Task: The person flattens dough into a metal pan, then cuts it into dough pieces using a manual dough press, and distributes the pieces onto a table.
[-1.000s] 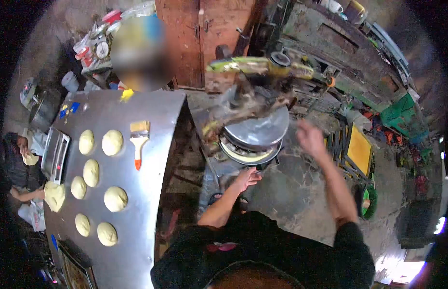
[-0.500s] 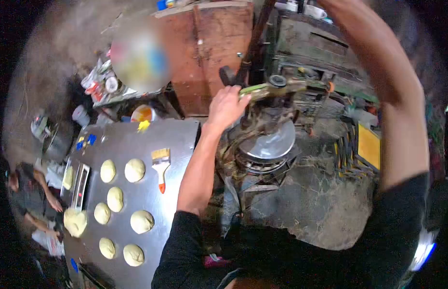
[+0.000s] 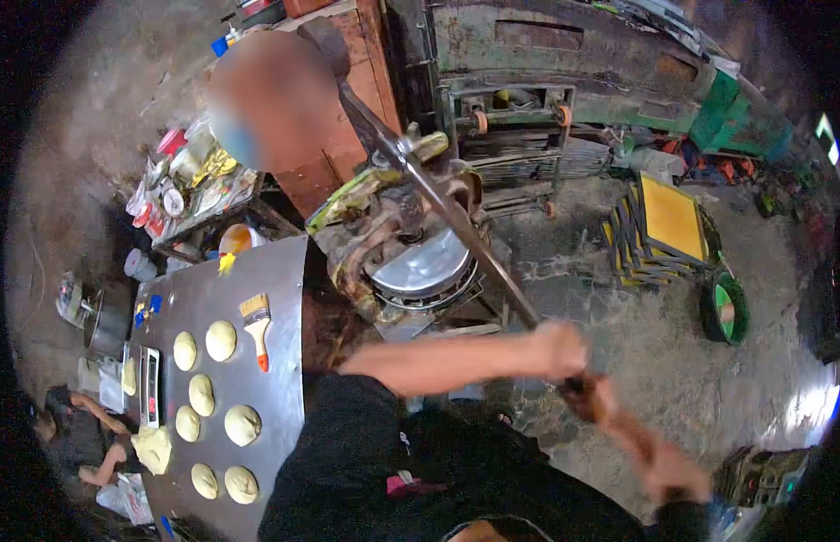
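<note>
My left hand [image 3: 560, 350] is closed around a long metal bar [image 3: 474, 244], near its lower end. My right hand [image 3: 602, 402], blurred, is wrapped round the same bar just below it. The bar slants from the upper left, over a machine [image 3: 348, 257] with a cloth-like, worn covering and a greenish strip. Under the bar, a round shiny metal pan or lid [image 3: 420, 264] rests on a stand. To the left, a metal table [image 3: 284, 316] holds several pale dough balls [image 3: 243, 425], a brush [image 3: 256, 330] with an orange handle tip and a digital scale [image 3: 150, 387].
A co-worker [image 3: 81, 434] is at the table's far left side. Stacked trays [image 3: 673, 217] with a yellow top and a green round container [image 3: 727, 309] stand on the floor at right. A rack [image 3: 519, 144] is behind. A cluttered side table [image 3: 208, 212] stands at upper left.
My left hand has left the machine's greenish strip and now holds the bar. My right arm has come down from overhead to the bar. The bar has swung down toward me, and the view has turned right.
</note>
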Tool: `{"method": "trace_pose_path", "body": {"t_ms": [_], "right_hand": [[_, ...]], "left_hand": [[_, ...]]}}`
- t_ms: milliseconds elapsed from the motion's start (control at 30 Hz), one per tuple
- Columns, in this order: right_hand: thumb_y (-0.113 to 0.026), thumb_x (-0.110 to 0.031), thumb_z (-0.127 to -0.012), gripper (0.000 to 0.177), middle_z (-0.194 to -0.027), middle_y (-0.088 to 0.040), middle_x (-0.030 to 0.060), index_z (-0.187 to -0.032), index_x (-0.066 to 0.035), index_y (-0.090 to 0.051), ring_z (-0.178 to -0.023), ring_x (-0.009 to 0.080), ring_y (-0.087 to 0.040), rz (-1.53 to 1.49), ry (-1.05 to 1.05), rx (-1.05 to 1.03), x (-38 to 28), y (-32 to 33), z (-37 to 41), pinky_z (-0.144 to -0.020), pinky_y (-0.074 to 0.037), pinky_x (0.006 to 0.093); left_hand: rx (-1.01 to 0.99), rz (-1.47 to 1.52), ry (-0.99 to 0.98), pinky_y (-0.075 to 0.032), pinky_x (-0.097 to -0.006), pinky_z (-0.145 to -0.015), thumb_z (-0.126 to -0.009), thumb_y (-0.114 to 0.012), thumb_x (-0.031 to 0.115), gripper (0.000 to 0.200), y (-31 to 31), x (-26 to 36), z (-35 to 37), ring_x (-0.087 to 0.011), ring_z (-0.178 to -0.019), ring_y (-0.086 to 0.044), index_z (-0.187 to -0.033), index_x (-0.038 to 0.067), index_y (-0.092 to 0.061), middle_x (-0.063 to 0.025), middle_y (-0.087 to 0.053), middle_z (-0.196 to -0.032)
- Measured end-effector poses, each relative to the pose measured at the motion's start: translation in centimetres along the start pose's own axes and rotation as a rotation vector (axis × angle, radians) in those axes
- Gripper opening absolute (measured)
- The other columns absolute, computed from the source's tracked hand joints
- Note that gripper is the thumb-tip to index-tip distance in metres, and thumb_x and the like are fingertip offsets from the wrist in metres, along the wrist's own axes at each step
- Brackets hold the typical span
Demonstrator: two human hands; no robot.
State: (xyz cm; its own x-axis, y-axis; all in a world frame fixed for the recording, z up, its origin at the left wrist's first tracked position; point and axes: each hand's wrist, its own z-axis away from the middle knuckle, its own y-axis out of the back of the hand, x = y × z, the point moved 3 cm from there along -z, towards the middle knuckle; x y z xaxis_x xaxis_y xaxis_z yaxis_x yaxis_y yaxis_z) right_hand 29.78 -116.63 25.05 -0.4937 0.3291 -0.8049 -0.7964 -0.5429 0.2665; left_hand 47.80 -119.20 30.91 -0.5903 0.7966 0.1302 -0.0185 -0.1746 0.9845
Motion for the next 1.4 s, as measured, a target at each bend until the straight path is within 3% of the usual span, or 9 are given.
{"method": "trace_pose_path", "body": {"t_ms": [100, 400, 633, 800, 900, 1000, 1067, 1100, 1400], "right_hand": [[-0.061, -0.020, -0.087, 0.029, -0.081, -0.064, 0.0157, -0.108, -0.002, -0.054, -0.069, 0.0327, -0.064, 0.700, 0.590, 0.091, 2.4, -1.7, -1.0, -0.060, -0.051, 0.0422], [-0.067, -0.020, -0.082, 0.041, -0.061, -0.057, 0.0191, -0.109, -0.003, -0.042, -0.054, 0.0401, -0.060, 0.648, 0.676, 0.049, -4.8, -1.6, 5.8, -0.047, -0.047, 0.0484], [-0.069, -0.018, -0.080, 0.035, -0.065, -0.060, 0.0186, -0.103, 0.001, -0.049, -0.056, 0.0392, -0.061, 0.682, 0.641, 0.186, 1.1, -2.7, 3.8, -0.049, -0.048, 0.0452], [-0.069, -0.022, -0.081, 0.042, -0.067, -0.062, 0.0198, -0.111, 0.000, -0.049, -0.061, 0.0390, -0.063, 0.735, 0.610, 0.204, -5.4, -2.6, 5.6, -0.055, -0.050, 0.0445], [-0.069, -0.021, -0.083, 0.035, -0.066, -0.061, 0.0183, -0.104, 0.001, -0.052, -0.060, 0.0373, -0.063, 0.712, 0.547, 0.194, -6.5, -2.9, 5.5, -0.054, -0.049, 0.0443], [-0.068, -0.021, -0.083, 0.030, -0.065, -0.059, 0.0168, -0.098, 0.001, -0.053, -0.057, 0.0372, -0.061, 0.675, 0.507, 0.158, -6.4, -2.9, 4.9, -0.053, -0.048, 0.0444], [-0.068, -0.020, -0.084, 0.028, -0.065, -0.059, 0.0159, -0.096, 0.000, -0.053, -0.056, 0.0371, -0.060, 0.657, 0.538, 0.133, -5.1, -2.7, 3.5, -0.052, -0.048, 0.0442], [-0.067, -0.019, -0.083, 0.026, -0.067, -0.058, 0.0154, -0.096, -0.001, -0.053, -0.055, 0.0371, -0.059, 0.662, 0.635, 0.143, -3.1, -3.1, 2.3, -0.051, -0.047, 0.0442], [-0.065, -0.023, -0.082, 0.026, -0.074, -0.063, 0.0179, -0.098, -0.004, -0.056, -0.066, 0.0376, -0.063, 0.807, 0.641, 0.018, 4.0, -5.3, -0.6, -0.052, -0.048, 0.0435]], "left_hand": [[0.244, -0.016, -0.186, -0.051, -0.0385, -0.049, -0.065, -0.066, 0.019, 0.009, -3.0, 1.1, -2.8, -0.0224, -0.060, -0.066, -0.061, 0.012, -0.066, -0.0077, -0.066, -0.063], [-0.042, -0.066, -0.074, -0.051, -0.0372, -0.050, -0.064, -0.066, 0.020, 0.009, 5.9, 1.9, 1.8, -0.0257, -0.059, -0.067, -0.058, 0.012, -0.066, -0.0073, -0.067, -0.063], [0.523, 0.136, -0.440, -0.049, -0.0421, -0.082, -0.071, -0.069, 0.034, 0.026, 0.8, 0.2, 1.5, -0.0259, -0.079, -0.064, -0.080, 0.010, -0.063, -0.0054, -0.063, -0.075], [1.241, -0.453, 0.970, -0.035, -0.0459, -0.096, -0.084, -0.057, 0.018, 0.024, 8.4, -20.2, 22.6, -0.0326, -0.096, -0.057, -0.105, 0.006, -0.061, -0.0116, -0.061, -0.103], [1.475, -0.490, 0.866, -0.032, -0.0464, -0.103, -0.089, -0.051, 0.013, 0.028, 10.1, -24.0, 25.6, -0.0317, -0.111, -0.052, -0.114, 0.000, -0.056, -0.0160, -0.058, -0.114], [0.849, 0.424, 0.116, -0.048, -0.0371, -0.085, -0.069, -0.072, 0.013, 0.042, 14.4, -11.8, 11.4, -0.0285, -0.101, -0.055, -0.107, 0.001, -0.058, -0.0136, -0.057, -0.105], [0.025, 0.312, -0.176, -0.050, -0.0352, -0.074, -0.071, -0.066, 0.021, 0.029, 7.3, -2.9, 4.6, -0.0281, -0.075, -0.061, -0.091, 0.002, -0.056, -0.0098, -0.058, -0.078], [0.512, -0.302, -0.317, -0.051, -0.0353, -0.066, -0.073, -0.063, 0.022, 0.020, -4.3, -0.2, 1.8, -0.0267, -0.067, -0.062, -0.079, 0.004, -0.057, -0.0069, -0.059, -0.071], [-0.010, -0.045, -0.109, -0.052, -0.0388, -0.053, -0.064, -0.067, 0.022, 0.009, -6.1, 1.8, -0.7, -0.0232, -0.061, -0.067, -0.062, 0.013, -0.065, -0.0038, -0.065, -0.061]]}}
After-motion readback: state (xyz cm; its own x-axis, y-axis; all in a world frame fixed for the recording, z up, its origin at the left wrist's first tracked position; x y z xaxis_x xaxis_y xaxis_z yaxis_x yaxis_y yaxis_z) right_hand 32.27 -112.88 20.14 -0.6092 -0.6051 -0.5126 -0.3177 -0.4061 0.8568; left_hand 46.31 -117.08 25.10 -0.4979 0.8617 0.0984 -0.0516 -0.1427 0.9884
